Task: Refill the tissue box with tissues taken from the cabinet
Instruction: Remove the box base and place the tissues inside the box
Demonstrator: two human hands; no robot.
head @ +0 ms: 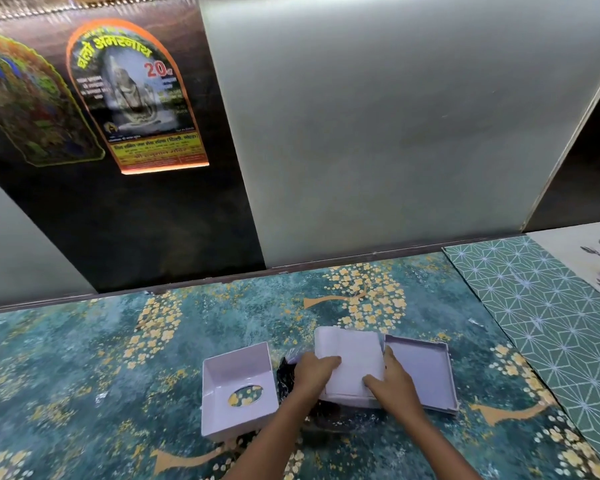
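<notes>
While the tissue stack (pixel 350 362) is gripped at its near edge by left hand (pixel 314 374) and right hand (pixel 394 381), the lid (pixel 238 389) is kept upside down left; the base tray (pixel 421 368) right, likely awaiting the stack.

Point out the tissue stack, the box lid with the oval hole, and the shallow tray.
tissue stack (pixel 352 355): head view, on its bare white top.
box lid (pixel 222 367): head view, on its inner floor above the oval hole.
shallow tray (pixel 425 372): head view, on its bare floor.
</notes>
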